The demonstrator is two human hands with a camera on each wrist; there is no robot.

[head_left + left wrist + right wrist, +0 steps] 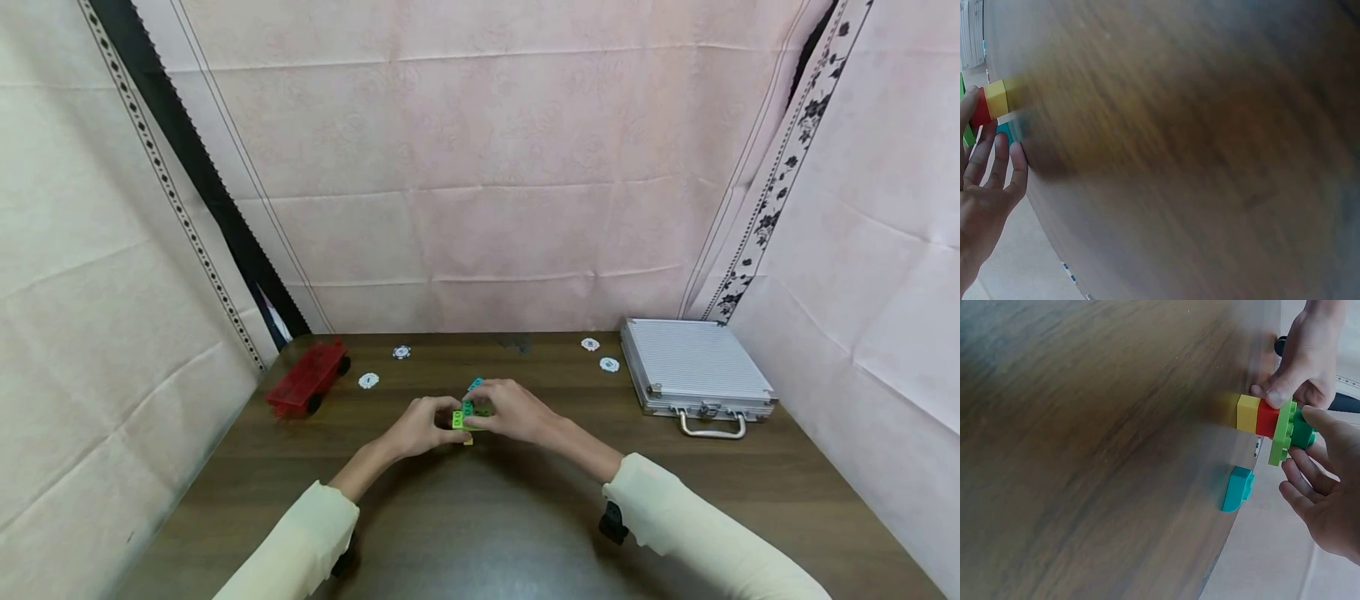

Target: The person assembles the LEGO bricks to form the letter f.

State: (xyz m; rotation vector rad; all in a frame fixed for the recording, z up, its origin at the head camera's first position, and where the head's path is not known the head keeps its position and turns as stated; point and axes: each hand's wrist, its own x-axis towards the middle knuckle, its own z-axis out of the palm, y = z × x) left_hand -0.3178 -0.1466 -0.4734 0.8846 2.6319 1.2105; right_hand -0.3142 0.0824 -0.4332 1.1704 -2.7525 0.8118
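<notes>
A small stack of toy building bricks stands on the table between both hands. From the table up it has a yellow brick [1247, 413], a red brick [1267, 418], a wide light green plate [1282, 432] and a dark green brick [1300, 429]. My left hand [424, 427] grips the stack from its left side, thumb by the red brick and the plate. With thumb and fingers, my right hand [515, 412] pinches the dark green brick from the right. A teal curved brick [1237, 489] lies on the table beyond the stack, partly behind the right hand in the head view.
A red toy wagon [311, 377] with black wheels stands at the table's back left. Several poker chips lie along the back, one white chip [368, 381] near the wagon. A silver case [697, 367] with a handle sits at the right. Cloth hangs [480, 167] around the table.
</notes>
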